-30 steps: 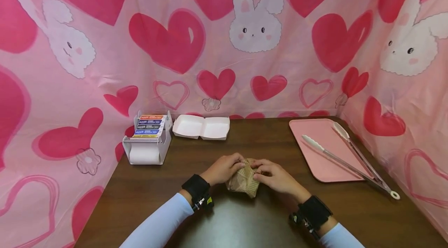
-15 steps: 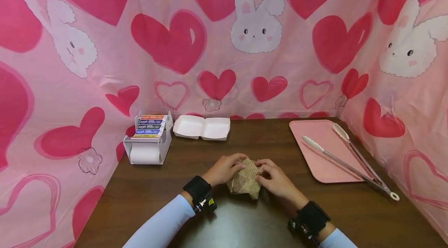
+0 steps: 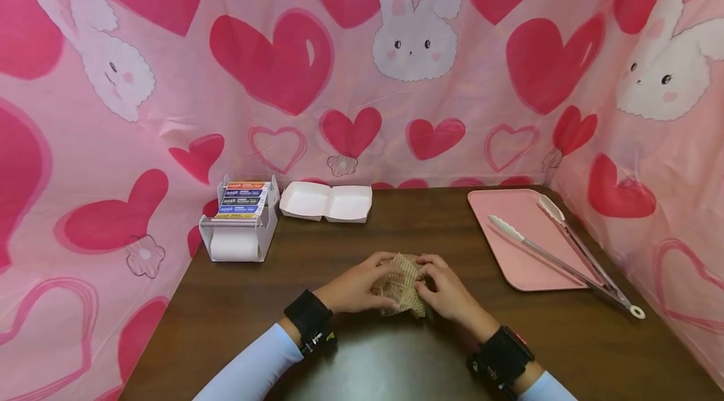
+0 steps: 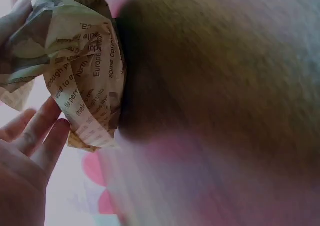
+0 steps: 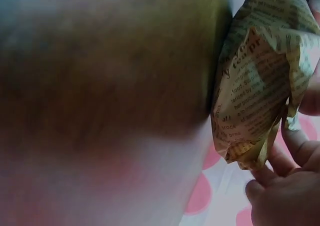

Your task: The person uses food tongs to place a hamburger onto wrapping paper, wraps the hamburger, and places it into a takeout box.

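A crumpled brown wrapping paper (image 3: pixel 406 285) with newspaper-style print is folded into a rounded bundle at the middle of the table. What the paper encloses is hidden. My left hand (image 3: pixel 362 283) holds the bundle's left side, its thumb low at the near edge and its fingers over the far side. In the left wrist view, fingertips touch a creased flap of the wrapping paper (image 4: pixel 90 76). My right hand (image 3: pixel 449 291) grips the bundle's right side, with index finger and thumb at a fold. The right wrist view shows its fingers under the wrapping paper's (image 5: pixel 255 91) gathered edge.
On the dark wooden table (image 3: pixel 362 363), a white dispenser (image 3: pixel 237 222) with coloured labels stands at back left. An opened white carton (image 3: pixel 326 202) is beside it. Metal tongs (image 3: pixel 557 259) lie across a pink tray (image 3: pixel 515 263) at right. A heart-patterned sheet (image 3: pixel 351 74) hangs behind.
My left hand has shifted its hold, thumb moving down toward the near edge and fingers spreading wider over the paper. The bundle has turned slightly and moved a little right.
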The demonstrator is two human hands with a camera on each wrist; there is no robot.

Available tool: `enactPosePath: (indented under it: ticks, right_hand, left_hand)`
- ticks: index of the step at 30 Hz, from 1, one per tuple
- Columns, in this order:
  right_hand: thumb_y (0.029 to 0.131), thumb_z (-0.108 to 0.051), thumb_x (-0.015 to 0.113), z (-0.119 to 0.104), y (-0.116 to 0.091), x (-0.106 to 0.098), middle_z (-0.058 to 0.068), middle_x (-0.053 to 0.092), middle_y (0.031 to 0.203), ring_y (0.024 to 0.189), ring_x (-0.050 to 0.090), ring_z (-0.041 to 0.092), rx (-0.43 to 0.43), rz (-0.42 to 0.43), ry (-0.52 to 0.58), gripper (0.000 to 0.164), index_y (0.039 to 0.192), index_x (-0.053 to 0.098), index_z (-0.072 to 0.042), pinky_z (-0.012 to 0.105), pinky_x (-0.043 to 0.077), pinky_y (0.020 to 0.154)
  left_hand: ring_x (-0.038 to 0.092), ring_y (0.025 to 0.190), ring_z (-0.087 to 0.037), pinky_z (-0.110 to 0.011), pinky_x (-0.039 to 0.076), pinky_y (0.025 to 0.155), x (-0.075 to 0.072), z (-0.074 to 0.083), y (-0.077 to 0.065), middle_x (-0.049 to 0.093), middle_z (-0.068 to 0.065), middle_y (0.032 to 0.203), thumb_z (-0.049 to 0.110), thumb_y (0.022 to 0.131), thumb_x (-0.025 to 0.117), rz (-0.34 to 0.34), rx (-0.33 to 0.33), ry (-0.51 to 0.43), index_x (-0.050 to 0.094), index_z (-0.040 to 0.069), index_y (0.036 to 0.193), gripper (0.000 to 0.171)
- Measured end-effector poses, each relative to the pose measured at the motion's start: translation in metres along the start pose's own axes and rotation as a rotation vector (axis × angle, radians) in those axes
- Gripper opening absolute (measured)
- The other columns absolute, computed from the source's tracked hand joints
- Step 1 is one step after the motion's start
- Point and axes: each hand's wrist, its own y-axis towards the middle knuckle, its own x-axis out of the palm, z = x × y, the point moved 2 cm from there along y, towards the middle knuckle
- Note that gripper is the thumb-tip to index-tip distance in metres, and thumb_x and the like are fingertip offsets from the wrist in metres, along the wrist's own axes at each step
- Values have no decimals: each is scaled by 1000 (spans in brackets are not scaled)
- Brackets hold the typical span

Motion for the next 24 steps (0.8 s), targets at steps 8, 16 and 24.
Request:
enactPosePath:
  ticks: [8, 16, 24]
  right_hand:
    - [88, -9, 78, -6, -10, 1, 17, 56, 118, 107, 56, 30, 64, 88, -96, 25, 96, 55, -7, 44, 49, 85]
    - [91, -31, 76, -17, -32, -18, -7, 57, 85, 81, 52, 10, 253, -109, 12, 21, 77, 67, -19, 27, 43, 72]
    - [94, -33, 72, -10, -35, -20, -8, 60, 91, 89, 56, 9, 296, -262, 99, 17, 87, 70, -18, 28, 46, 79]
  left_hand:
    - [45, 142, -26, -39, 40, 113, -2, 5, 1, 26, -10, 166, 45, 93, 68, -38, 182, 252, 66, 16, 135, 51]
    - [47, 138, -23, -41, 33, 118, 0, 9, 5, 52, -1, 151, 42, 96, 66, -96, 226, 275, 61, 13, 141, 54]
    - [42, 141, -23, -39, 27, 121, -3, 13, 3, 48, 2, 154, 54, 86, 74, -157, 160, 289, 53, 17, 148, 75]
